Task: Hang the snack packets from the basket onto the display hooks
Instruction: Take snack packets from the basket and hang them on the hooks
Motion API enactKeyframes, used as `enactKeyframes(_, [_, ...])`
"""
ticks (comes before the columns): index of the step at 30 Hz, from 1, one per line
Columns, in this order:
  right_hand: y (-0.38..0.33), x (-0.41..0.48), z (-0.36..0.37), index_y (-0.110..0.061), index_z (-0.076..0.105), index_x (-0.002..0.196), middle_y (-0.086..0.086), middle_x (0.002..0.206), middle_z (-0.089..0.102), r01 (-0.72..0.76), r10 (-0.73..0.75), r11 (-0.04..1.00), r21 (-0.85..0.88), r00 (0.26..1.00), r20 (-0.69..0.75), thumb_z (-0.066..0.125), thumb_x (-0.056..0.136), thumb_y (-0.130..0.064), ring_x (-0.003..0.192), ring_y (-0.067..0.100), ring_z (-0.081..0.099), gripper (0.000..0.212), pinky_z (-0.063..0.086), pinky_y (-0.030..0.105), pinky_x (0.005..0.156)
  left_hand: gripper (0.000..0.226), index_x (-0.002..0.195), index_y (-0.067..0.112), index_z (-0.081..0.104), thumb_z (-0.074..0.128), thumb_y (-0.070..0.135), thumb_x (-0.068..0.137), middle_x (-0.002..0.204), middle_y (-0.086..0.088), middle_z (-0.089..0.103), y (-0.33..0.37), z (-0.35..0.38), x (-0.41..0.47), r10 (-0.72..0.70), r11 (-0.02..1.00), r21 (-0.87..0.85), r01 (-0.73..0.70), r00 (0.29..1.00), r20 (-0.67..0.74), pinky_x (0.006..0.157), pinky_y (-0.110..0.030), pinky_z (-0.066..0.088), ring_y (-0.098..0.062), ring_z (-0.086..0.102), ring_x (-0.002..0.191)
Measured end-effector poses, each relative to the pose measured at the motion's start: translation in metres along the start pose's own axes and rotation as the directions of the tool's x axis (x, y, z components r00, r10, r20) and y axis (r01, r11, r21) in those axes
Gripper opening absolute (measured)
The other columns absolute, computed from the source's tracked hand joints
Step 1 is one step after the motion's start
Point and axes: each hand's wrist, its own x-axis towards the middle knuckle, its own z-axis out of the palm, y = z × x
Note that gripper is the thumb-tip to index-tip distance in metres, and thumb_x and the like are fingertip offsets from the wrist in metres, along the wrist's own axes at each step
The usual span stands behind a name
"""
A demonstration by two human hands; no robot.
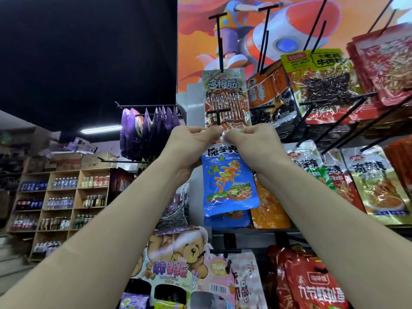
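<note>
Top edge of blue packet behind fingertips

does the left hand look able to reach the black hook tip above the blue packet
Probably yes: the left hand, pinching the blue packet by its top together with the right hand, sits just below the black hook tip, and nothing shows between them.

Black hook T-end sticks out just above blue packet top; striped packet hangs right behind it. Rt side packed w/ orange packets & more prongs. Lft is open aisle air, purple packets further off.
</note>
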Motion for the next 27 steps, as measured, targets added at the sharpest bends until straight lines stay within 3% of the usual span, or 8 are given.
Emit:
enactKeyframes(4, [0.005,0.002,-0.002,-0.009,0.058,0.065,0.011,0.058,0.049,0.093,-0.093,0.996,-0.018,0.996,0.017,0.069,0.087,-0.026,0.054,0.020,0.043,0.030,0.041,0.037,0.049,0.010,0.088,-0.002,0.069,0.070,0.007,0.084,0.068,-0.008,0.069,0.003,-0.001,-0.001,-0.059,0.995,-0.080,0.063,0.997,0.048,0.049,-0.022,0.052,-0.015,0.063,0.051])
enactKeyframes(8, [0.010,-0.001,-0.007,-0.020,0.062,0.102,0.013,0.081,0.069,0.253,-0.253,0.964,-0.085,0.967,0.017,0.071,0.087,-0.024,0.076,0.027,0.066,0.019,0.053,0.044,0.071,0.010,0.078,0.005,0.067,0.065,0.010,0.087,0.062,-0.004,0.066,0.006,0.000,0.001,-0.215,0.963,-0.138,0.230,0.970,0.116,0.054,-0.025,0.058,-0.015,0.062,0.050])
enactKeyframes(12, [0.019,-0.006,-0.014,-0.029,0.058,0.104,0.003,0.074,0.064,0.390,-0.374,0.904,-0.175,0.920,0.122,0.067,0.090,-0.020,0.064,0.014,0.057,0.019,0.044,0.031,0.059,0.011,0.082,0.006,0.064,0.061,0.014,0.089,0.071,-0.006,0.067,0.006,-0.001,0.003,-0.279,0.935,-0.168,0.312,0.940,0.195,0.064,-0.029,0.058,-0.017,0.063,0.057])
enactKeyframes(15, [0.020,-0.008,-0.016,-0.022,0.069,0.114,-0.015,0.076,0.057,0.367,-0.343,0.915,-0.169,0.926,0.156,0.072,0.086,-0.017,0.067,0.000,0.051,0.028,0.044,0.024,0.070,0.017,0.080,0.006,0.062,0.055,0.015,0.093,0.065,-0.007,0.067,0.002,0.000,0.002,-0.313,0.910,-0.203,0.361,0.920,0.236,0.055,-0.025,0.055,-0.017,0.063,0.050])
enactKeyframes(18, [0.019,-0.012,-0.019,-0.019,0.060,0.131,-0.015,0.087,0.057,0.336,-0.288,0.911,-0.240,0.933,0.215,0.080,0.079,-0.021,0.070,-0.004,0.046,0.056,0.044,0.018,0.075,0.005,0.096,0.005,0.062,0.060,0.007,0.091,0.076,-0.011,0.068,-0.009,0.000,-0.006,-0.164,0.956,-0.230,0.184,0.981,0.103,0.052,-0.028,0.056,-0.018,0.066,0.054])
enactKeyframes(21, [0.015,-0.017,-0.023,-0.020,0.050,0.141,-0.015,0.085,0.061,0.385,-0.279,0.848,-0.364,0.908,0.311,0.082,0.076,-0.027,0.070,-0.004,0.047,0.072,0.039,0.014,0.070,0.034,0.106,0.021,0.061,0.075,0.005,0.079,0.086,-0.005,0.068,-0.029,-0.014,-0.019,0.159,0.975,0.150,-0.163,0.986,0.043,0.065,-0.032,0.057,-0.015,0.066,0.068])
enactKeyframes(24, [0.006,-0.019,-0.023,-0.021,0.037,0.148,-0.002,0.138,0.055,0.447,-0.267,0.662,-0.601,0.891,0.368,0.080,0.076,-0.039,0.115,0.018,0.056,0.085,0.043,0.029,0.098,0.057,0.122,0.030,0.062,0.080,0.019,0.069,0.108,-0.001,0.068,-0.036,-0.021,-0.028,0.263,0.810,0.498,-0.308,0.951,0.161,0.089,-0.040,0.054,-0.020,0.066,0.091])
enactKeyframes(27, [0.003,-0.022,-0.020,-0.021,0.035,0.147,0.001,0.130,0.057,0.418,-0.149,0.497,-0.761,0.905,0.399,0.075,0.082,-0.036,0.122,0.024,0.050,0.078,0.043,0.034,0.094,0.070,0.140,0.029,0.048,0.078,0.030,0.077,0.114,0.002,0.047,-0.042,-0.014,-0.032,0.322,0.552,0.764,-0.334,0.931,0.174,0.099,-0.030,0.041,-0.021,0.051,0.110])
